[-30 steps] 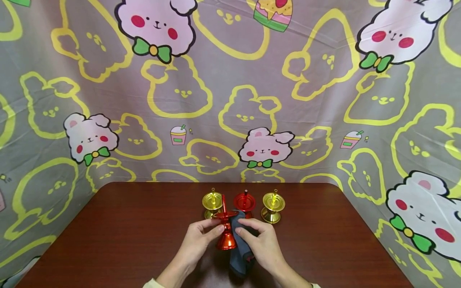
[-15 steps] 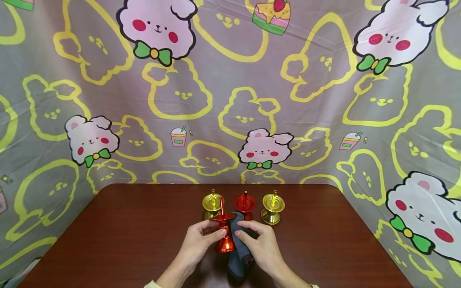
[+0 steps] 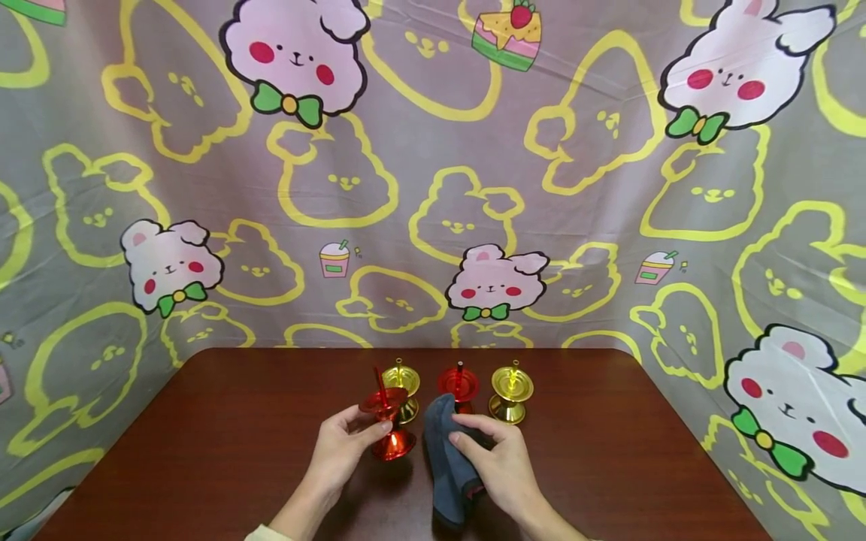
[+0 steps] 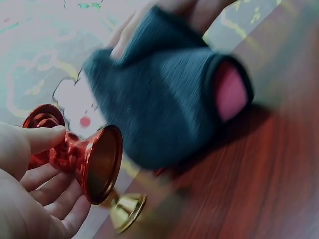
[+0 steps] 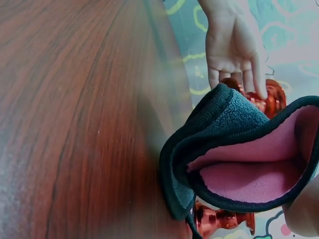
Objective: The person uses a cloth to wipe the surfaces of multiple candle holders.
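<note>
My left hand grips a red metallic candle holder by its narrow stem, thumb in front. The holder tilts slightly to the left, its spike pointing up, and seems to be held just above the table. In the left wrist view the hollow underside of its base shows. My right hand pinches a folded dark blue-grey cloth, which hangs down. Pink lining shows inside the fold in the right wrist view. A gap separates the cloth from the held candle holder.
Behind the hands stand a gold candle holder, a red one partly hidden by the cloth, and another gold one. They are on a dark brown wooden table. A patterned cloth backdrop hangs around the table.
My left hand has moved left with the red candle holder, drawing it away from the cloth and tilting it. The cloth stays in my right hand, near the same place.
</note>
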`<state>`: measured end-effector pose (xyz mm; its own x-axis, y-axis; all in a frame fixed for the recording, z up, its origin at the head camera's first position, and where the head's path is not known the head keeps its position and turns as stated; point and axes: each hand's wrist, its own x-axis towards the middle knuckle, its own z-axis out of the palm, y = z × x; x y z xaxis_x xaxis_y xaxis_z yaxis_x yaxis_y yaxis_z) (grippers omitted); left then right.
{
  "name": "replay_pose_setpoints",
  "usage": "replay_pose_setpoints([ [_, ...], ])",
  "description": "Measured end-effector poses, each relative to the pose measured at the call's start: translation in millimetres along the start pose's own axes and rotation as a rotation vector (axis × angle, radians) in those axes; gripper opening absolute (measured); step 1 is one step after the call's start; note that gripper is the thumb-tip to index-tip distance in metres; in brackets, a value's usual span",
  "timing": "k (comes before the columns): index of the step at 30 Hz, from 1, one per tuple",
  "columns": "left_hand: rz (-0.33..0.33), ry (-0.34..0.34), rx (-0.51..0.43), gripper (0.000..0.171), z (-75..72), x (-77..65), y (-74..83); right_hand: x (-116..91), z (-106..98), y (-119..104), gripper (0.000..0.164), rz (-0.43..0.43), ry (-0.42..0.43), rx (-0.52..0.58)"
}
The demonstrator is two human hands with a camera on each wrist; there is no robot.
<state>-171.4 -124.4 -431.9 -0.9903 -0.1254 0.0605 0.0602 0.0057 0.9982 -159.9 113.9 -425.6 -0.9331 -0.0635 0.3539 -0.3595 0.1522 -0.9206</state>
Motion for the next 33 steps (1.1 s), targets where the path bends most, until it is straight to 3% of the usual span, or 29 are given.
replay_pose_setpoints([
  [9,0.012,0.172,0.135,0.035,-34.3,30.6,-12.4,-4,-5,-3,0.023,-0.014,0.007,-0.038],
  [15,0.01,0.267,0.228,0.031,-47.8,45.1,-25.8,-6,-5,-5,0.024,-0.016,0.001,-0.008],
  [21,0.019,0.324,0.242,0.03,-51.5,54.0,-35.3,-11,-4,-6,0.023,-0.004,0.009,-0.007],
  [33,0.056,0.359,0.262,0.032,-49.9,65.6,-44.1,-12,-4,-6,0.023,-0.009,0.008,0.028],
])
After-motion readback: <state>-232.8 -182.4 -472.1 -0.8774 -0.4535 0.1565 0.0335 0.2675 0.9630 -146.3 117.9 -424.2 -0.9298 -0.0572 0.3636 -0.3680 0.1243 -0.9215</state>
